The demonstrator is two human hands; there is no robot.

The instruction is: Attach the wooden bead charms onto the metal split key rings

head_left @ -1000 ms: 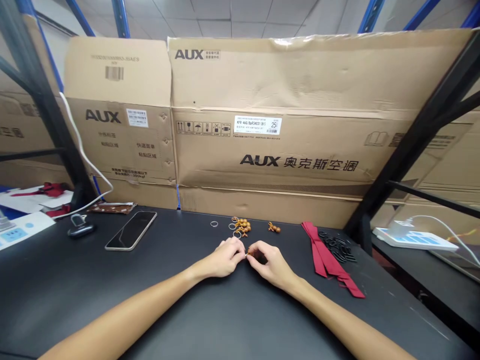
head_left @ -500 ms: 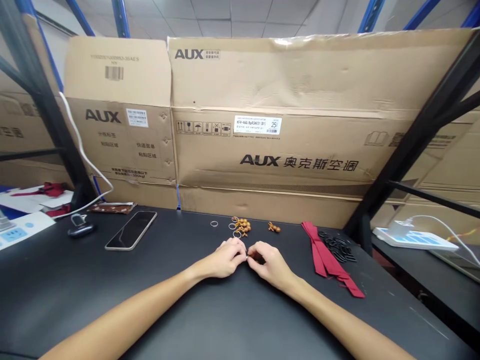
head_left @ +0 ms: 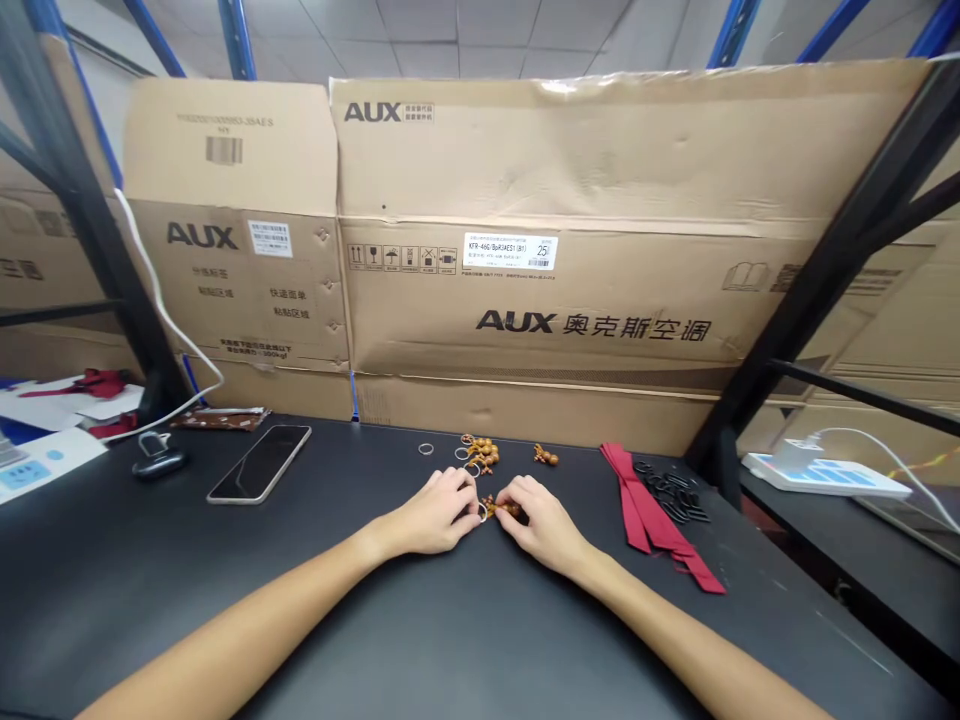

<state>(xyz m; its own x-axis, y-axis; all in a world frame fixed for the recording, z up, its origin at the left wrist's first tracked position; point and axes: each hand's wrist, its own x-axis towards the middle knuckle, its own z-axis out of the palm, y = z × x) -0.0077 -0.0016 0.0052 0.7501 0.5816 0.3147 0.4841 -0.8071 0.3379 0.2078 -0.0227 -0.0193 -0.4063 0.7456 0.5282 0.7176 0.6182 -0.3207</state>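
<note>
Holding brown charm [head_left: 492,507] in narrowed fingers of right hand [head_left: 544,520] and touching adjoining ring [head_left: 484,514] with close-set fingertips of left hand [head_left: 439,510], left grip untellable, presumably for steadying both ends.

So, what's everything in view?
Flat table: one, black, foreground
Cardboard panels: several, brown, back
Metal posts: several, black and blue, sides
Power strips: two, white, outer sides
Cords: several, mostly white, sides
Papers: some, white, left
Rectangular phone: one, dark, left
Glossy case: one, black, left
Crinkled packet: one, brown, left
Fabric pieces: several, red, both sides
Small pieces: many, black, right
Loose metal ring: one, silver, centre
Beaded charms: several, amber, centre
Right hand: one, holding a charm
Left hand: one, at charm's ring
</note>
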